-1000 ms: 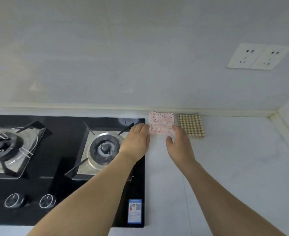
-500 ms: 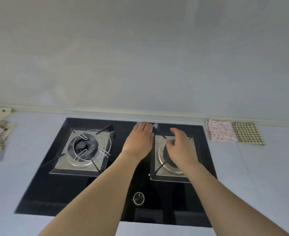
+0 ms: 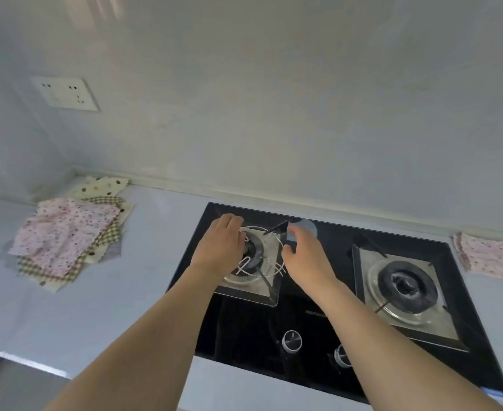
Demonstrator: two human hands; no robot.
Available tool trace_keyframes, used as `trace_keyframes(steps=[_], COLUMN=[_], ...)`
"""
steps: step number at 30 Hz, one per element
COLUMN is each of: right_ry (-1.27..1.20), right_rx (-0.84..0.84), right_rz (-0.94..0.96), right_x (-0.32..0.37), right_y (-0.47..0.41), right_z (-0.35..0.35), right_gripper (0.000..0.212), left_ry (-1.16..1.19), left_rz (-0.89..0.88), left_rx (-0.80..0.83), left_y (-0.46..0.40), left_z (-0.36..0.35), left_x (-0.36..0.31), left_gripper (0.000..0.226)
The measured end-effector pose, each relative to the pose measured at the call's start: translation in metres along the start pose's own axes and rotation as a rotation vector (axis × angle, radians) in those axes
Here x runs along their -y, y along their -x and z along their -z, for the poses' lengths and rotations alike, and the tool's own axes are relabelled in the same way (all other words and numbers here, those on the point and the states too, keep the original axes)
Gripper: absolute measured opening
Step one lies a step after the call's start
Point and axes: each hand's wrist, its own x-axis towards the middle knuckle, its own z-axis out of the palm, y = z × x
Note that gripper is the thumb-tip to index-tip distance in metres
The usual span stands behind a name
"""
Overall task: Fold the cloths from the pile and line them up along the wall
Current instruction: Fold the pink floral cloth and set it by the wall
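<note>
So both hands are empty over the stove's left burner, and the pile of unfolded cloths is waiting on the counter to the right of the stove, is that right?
Not quite. The head view shows the pile of unfolded cloths on the counter to the left of the stove, not the right. The rest holds: the left hand and right hand are empty over the left burner.

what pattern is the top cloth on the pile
Pink with small dark dots or flowers, top cloth; seen best in the head view.

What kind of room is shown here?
Most likely a home kitchen: a black two-burner gas stove set into a pale countertop, and a wall socket above it.
</note>
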Motion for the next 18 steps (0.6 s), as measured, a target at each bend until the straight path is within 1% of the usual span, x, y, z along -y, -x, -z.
trace_keyframes(steps=[2,7,13,15,17,18], right_ry=[-0.012,0.029,0.042,0.044,0.062,0.068], right_rx=[0.007,0.008,0.138,0.213,0.271,0.285], right_rz=[0.012,0.052,0.152,0.181,0.221,0.231], right_x=[0.035,0.118,0.181,0.195,0.207,0.213], right_y=[-0.009,-0.022,-0.038,-0.047,-0.057,-0.062], right_z=[-0.033,-0.120,-0.202,-0.226,-0.252,-0.265], right_gripper=[0.047,0.045,0.046,0.046,0.045,0.044], left_ry=[0.001,-0.024,0.017,0.013,0.007,0.000], left_rz=[0.006,0.059,0.234,0.310,0.379,0.404], left_rx=[-0.016,0.007,0.021,0.022,0.070,0.127], left_y=[0.005,0.018,0.046,0.055,0.068,0.075], left_z=[0.020,0.063,0.099,0.108,0.116,0.121], left_x=[0.042,0.152,0.260,0.293,0.330,0.350], left_gripper=[0.034,0.036,0.033,0.030,0.027,0.027])
